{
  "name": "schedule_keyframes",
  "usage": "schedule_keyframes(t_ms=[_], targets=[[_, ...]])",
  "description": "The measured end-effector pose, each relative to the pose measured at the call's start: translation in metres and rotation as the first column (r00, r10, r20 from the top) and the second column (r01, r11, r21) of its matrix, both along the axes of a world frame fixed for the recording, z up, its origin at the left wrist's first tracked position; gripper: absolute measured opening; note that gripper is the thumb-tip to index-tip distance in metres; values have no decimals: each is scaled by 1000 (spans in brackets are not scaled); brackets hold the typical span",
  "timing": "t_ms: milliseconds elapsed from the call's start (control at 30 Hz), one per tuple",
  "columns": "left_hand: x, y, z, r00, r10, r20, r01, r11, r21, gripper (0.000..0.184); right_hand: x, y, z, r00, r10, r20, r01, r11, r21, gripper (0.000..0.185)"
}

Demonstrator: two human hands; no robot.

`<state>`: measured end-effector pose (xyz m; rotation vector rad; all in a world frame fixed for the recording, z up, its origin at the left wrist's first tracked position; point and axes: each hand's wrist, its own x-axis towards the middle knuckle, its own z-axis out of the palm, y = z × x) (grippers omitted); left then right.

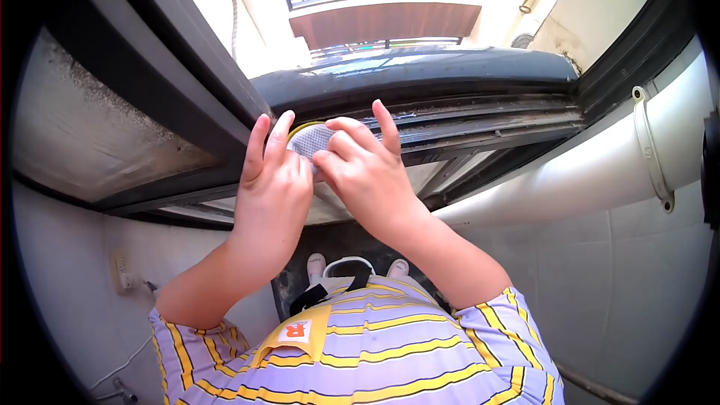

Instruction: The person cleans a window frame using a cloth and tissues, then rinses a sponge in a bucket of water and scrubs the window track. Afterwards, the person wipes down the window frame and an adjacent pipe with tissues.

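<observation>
A white, dimpled pad with a yellow rim (310,139) is held up in front of the window track (487,121). My left hand (273,184) pinches its near left side, with two fingers raised and apart. From the right, my right hand (365,169) grips the pad with curled fingers, the little finger sticking up. Both hands are close together and cover the lower part of the pad. I cannot tell whether the pad touches the track behind it.
A dark-framed window panel with dirty glass (112,124) stands on the left. Beyond the track is a dark blue-grey ledge (420,67). A thick white pipe with a bracket (570,172) runs along the right wall. A wall socket (121,270) sits low on the left.
</observation>
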<state>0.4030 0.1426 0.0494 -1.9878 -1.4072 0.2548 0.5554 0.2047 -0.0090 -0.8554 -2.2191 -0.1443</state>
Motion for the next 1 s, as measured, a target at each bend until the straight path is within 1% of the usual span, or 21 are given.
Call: schedule_keyframes(t_ms=[33, 67, 133, 167, 200, 233, 300, 367, 433, 500, 533, 567, 600, 700, 733, 767, 867, 1000], targets=[[-1, 2, 2, 999, -36, 20, 36, 999, -25, 6, 0, 0, 1, 997, -52, 63, 49, 998, 45, 10], [4, 3, 4, 997, -35, -71, 32, 999, -31, 7, 4, 1, 1, 997, -45, 57, 43, 998, 35, 10], [13, 12, 3, 994, -92, 51, 94, 994, -54, 5, 17, 4, 0, 998, -35, 48, 34, 999, 12, 9], [19, 16, 0, 986, -116, 116, 124, 990, -62, 5, 35, 5, 5, 994, -67, 82, 66, 998, 8, 11], [29, 22, -3, 960, -155, 233, 174, 983, -64, 6, 54, 7, 9, 997, -74, 38, 75, 997, -33, 10], [41, 31, -6, 935, -215, 281, 239, 970, -53, 7, 74, 10, 13, 997, -81, -7, 81, 994, -74, 8], [74, 49, -12, 866, -284, 412, 325, 945, -32, 7, 110, 10, 17, 974, -220, 49, 223, 972, -71, 14], [117, 66, -19, 862, -333, 381, 354, 935, 16, 7, 144, 11, 24, 940, -328, 89, 335, 939, -75, 18], [159, 84, -28, 840, -398, 367, 389, 915, 103, 11, 172, 11, 32, 877, -457, 146, 467, 884, -39, 17], [193, 95, -30, 831, -431, 351, 410, 902, 138, 14, 189, 12, 31, 810, -562, 167, 567, 823, 23, 14], [206, 99, -31, 841, -429, 329, 411, 903, 126, 15, 195, 12, 33, 781, -595, 192, 601, 799, 30, 14], [215, 101, -32, 852, -424, 306, 409, 905, 114, 15, 200, 13, 33, 773, -600, 205, 607, 794, 34, 14], [221, 98, -29, 895, -369, 252, 368, 928, 53, 17, 204, 15, 33, 789, -580, 201, 592, 806, 4, 14], [204, 99, -28, 855, -429, 292, 395, 903, 170, 16, 204, 16, 35, 847, -502, 174, 517, 854, -55, 13], [194, 97, -25, 854, -399, 334, 376, 917, 134, 16, 202, 16, 36, 864, -476, 162, 491, 869, -68, 13], [183, 91, -21, 878, -357, 318, 342, 934, 104, 14, 195, 16, 33, 892, -430, 142, 445, 889, -103, 16], [142, 76, -23, 891, -326, 317, 309, 945, 106, 13, 160, 9, 30, 936, -340, 91, 351, 925, -147, 15], [81, 48, -17, 908, -237, 346, 240, 970, 34, 6, 105, 3, 18, 969, -245, 11, 245, 963, -113, 19]])
